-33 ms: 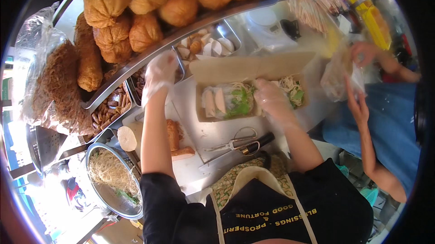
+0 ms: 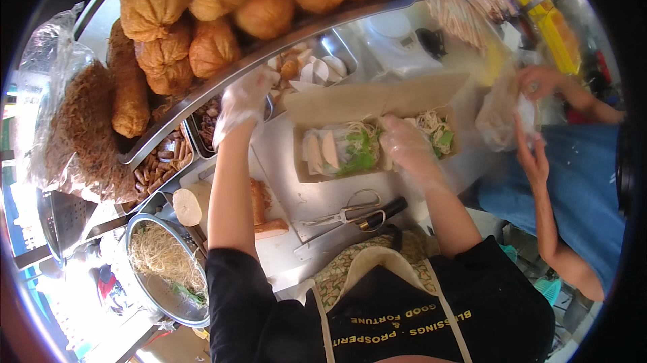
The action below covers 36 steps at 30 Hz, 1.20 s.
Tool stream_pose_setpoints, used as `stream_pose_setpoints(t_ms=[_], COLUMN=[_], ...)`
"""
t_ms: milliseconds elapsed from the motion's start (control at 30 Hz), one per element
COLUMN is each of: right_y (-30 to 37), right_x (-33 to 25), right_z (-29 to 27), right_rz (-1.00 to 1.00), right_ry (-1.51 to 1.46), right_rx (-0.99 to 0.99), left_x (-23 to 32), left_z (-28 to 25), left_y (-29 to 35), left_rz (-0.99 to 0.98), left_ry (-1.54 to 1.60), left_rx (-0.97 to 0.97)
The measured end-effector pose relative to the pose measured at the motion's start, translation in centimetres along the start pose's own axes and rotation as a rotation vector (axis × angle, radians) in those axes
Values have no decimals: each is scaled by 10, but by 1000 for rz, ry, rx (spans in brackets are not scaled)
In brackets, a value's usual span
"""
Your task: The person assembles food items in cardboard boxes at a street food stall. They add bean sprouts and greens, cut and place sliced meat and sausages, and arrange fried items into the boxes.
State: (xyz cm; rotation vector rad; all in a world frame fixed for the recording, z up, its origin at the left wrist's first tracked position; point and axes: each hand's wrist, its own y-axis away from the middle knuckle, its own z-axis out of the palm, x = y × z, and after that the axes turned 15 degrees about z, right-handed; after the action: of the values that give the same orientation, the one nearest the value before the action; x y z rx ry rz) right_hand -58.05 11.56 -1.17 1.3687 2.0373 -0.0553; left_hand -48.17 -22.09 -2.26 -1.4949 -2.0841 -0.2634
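A brown cardboard takeaway box (image 2: pixel 371 102) stands with its lid raised, holding pale slices (image 2: pixel 329 150), green leaves (image 2: pixel 362 151) and shredded strands (image 2: pixel 431 124). Inside it my right hand (image 2: pixel 406 147), in a clear plastic glove, is closed beside the leaves; whatever its fingers hold is hidden. My left hand (image 2: pixel 244 102), gloved too, reaches over the near left end of a metal tray of cut pale and brown pieces (image 2: pixel 322 70). Motion blurs its fingers. Below the box lie scissors (image 2: pixel 347 215) and a black-handled knife (image 2: pixel 387 213).
Large brown fried rolls (image 2: pixel 219 46) line a raised shelf ahead. On a white cutting board (image 2: pixel 269 194) sit brown pieces (image 2: pixel 259 203). A colander of noodles (image 2: pixel 162 255) stands at left. At right, another person's hands (image 2: pixel 536 90) handle a plastic bag (image 2: pixel 499 117).
My left hand has moved slightly to the right, its fingers now nearer the cut pieces in the tray. My right hand stays in the box, shifted only slightly.
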Motion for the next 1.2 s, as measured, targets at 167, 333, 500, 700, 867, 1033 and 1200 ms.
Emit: stream_pose_setpoints(t_ms=[167, 333, 500, 700, 867, 1033, 1200], right_y=[-21, 1, 18, 5, 9, 26, 35], right_x=[14, 11, -32, -72, -56, -24, 6], right_z=[-15, -30, -13, 50, 55, 27, -10], right_rz=[71, 0, 25, 66, 89, 180, 354], right_ry=[147, 180, -540, -1266, -1111, -834, -851], right_rx=[-36, 81, -405, -947, -983, -896, -699], left_x=[4, 15, 50, 105, 57, -25, -43], left_z=[62, 53, -13, -40, -26, 40, 74], left_y=[-63, -49, 15, 85, 19, -120, -199], left_rz=[59, 111, 3, 200, -112, 133, 5], left_ry=[-324, -217, -38, 286, 425, -73, -665], left_rx=[-129, -94, 77, -119, 79, -103, -574])
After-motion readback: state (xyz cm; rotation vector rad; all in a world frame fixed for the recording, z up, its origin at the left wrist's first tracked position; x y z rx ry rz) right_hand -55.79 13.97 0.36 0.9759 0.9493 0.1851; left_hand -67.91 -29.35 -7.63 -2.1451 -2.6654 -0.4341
